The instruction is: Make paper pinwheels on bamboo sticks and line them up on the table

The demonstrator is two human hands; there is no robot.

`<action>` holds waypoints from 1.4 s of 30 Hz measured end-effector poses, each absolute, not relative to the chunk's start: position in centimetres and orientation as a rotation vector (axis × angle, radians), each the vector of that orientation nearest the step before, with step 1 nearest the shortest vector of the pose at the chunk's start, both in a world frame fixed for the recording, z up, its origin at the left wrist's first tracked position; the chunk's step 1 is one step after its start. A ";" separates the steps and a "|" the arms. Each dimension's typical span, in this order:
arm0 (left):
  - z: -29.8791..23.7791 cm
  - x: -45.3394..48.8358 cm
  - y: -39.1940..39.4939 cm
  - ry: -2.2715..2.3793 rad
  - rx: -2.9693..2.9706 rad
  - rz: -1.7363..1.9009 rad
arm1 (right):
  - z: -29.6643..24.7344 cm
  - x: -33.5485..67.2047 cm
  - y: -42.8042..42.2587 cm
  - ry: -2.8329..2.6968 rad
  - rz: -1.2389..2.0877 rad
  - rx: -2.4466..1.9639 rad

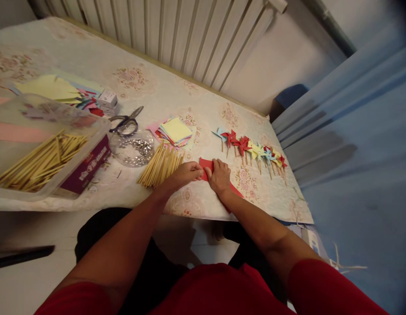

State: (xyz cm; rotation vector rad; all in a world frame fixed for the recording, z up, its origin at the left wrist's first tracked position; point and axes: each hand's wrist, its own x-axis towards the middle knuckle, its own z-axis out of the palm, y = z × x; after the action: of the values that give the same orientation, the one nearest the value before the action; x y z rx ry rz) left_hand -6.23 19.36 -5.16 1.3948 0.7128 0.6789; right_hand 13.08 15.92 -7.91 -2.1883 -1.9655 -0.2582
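A red paper square (206, 165) lies near the table's front edge. My left hand (186, 172) presses on its left side with the fingers curled together. My right hand (219, 176) covers its right part, fingers bent down onto the paper. Just left of my left hand lies a bundle of wooden sticks (160, 164). To the right stands a row of finished paper pinwheels (252, 148) on sticks, red, yellow and blue.
A stack of coloured paper squares (174, 130), a round clear lid with pins (132, 148), scissors (125, 120), and a clear box of sticks (41, 159) lie on the floral tablecloth (150, 87). Behind it is a radiator (176, 30). Blue bedding (354, 144) lies at the right.
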 end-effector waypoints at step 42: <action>-5.4 -6.1 19.6 0.703 1.350 0.655 | -3.6 21.7 14.0 -1.441 0.295 -2.459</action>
State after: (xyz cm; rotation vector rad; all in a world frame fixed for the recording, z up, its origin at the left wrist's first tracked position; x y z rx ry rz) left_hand -6.07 19.61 -5.38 1.3505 0.7031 0.6550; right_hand 21.67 14.03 -3.62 -2.4588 -1.4411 0.2952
